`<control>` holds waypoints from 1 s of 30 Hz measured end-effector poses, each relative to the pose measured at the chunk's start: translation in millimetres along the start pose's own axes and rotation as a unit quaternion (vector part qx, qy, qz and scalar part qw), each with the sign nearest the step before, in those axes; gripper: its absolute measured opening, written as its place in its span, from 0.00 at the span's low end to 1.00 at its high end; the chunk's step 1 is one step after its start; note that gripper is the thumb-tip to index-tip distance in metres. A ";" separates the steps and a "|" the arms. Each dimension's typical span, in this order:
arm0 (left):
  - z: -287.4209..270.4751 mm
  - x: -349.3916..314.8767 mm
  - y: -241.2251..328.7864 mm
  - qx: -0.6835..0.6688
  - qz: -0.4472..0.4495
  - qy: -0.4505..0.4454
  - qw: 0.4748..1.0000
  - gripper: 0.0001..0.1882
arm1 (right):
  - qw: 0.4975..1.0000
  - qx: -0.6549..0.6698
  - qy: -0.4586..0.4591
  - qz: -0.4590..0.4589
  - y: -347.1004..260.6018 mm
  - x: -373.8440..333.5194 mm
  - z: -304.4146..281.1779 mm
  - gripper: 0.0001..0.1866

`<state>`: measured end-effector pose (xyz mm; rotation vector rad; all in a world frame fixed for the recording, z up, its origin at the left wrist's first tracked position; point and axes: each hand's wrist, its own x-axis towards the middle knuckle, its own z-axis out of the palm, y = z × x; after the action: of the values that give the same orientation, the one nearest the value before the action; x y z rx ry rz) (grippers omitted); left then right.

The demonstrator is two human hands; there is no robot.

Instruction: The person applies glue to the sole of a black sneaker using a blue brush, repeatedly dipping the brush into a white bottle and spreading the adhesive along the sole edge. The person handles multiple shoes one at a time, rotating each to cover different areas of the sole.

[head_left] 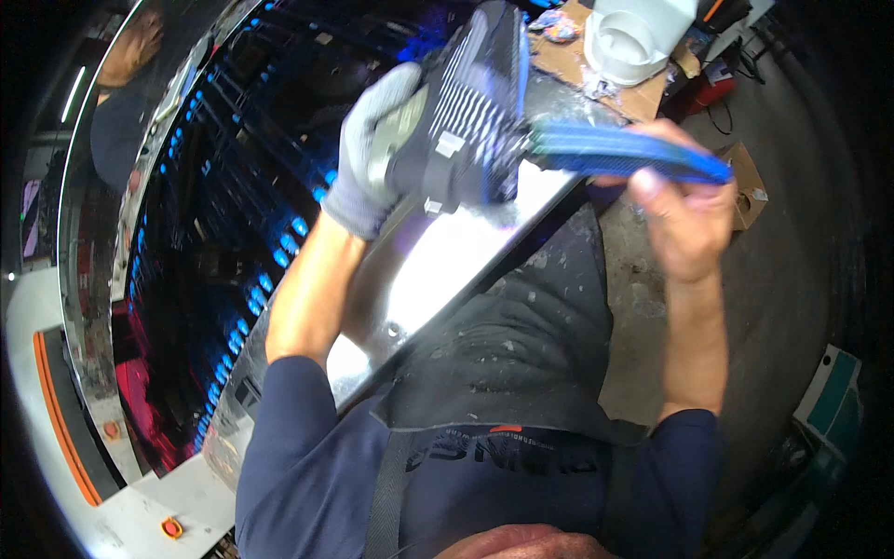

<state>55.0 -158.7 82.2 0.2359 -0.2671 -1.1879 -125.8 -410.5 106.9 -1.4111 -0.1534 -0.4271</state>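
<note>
Head view: gloved left hand [372, 149] grips a striped black pad [475, 112] with white label; bare right hand [684, 219] pinches its blue strap [615, 154].

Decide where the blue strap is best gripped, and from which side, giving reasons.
Grip the blue strap near its free right end, from the right: it stretches flat and taut away from the dark striped pad, which the gloved left hand covers. The bare right hand already pinches there.

I'm standing at a shiny metal desk [438, 270] glaring under light, cardboard sheet [596, 70] lying at its far end, white plastic fitting [629, 37] sitting on it
</note>
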 end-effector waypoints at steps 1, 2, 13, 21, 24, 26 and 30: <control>-10.6 -4.3 -8.2 -0.047 -0.009 -0.014 0.999 0.31 | 0.999 0.024 0.018 0.018 11.4 -11.8 7.1 0.12; -16.1 -5.6 -24.2 -0.073 0.036 0.004 0.997 0.31 | 0.998 0.055 0.018 0.011 20.8 -24.1 19.5 0.13; -41.9 -36.5 -72.9 -0.036 0.123 0.102 0.986 0.31 | 0.923 -0.282 0.205 -0.161 98.1 43.2 10.6 0.12; -48.8 -39.5 -70.3 -0.039 0.133 0.105 0.985 0.30 | 0.958 -0.169 -0.034 -0.227 46.5 -18.8 55.1 0.13; -47.7 -41.1 -71.0 -0.038 0.130 0.103 0.985 0.30 | 0.980 0.077 0.146 0.115 80.3 37.8 14.0 0.17; -47.4 -44.4 -68.1 -0.039 0.142 0.105 0.983 0.30 | 0.970 -0.087 0.210 0.081 86.1 54.4 7.3 0.09; -41.5 -55.5 -56.3 -0.047 0.180 0.097 0.978 0.29 | 0.958 -0.190 0.014 -0.215 46.0 -1.1 46.2 0.12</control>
<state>-0.3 -125.2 20.6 0.2085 -0.0768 -0.8098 -102.6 -360.8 71.8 -1.7520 -0.3749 -0.8705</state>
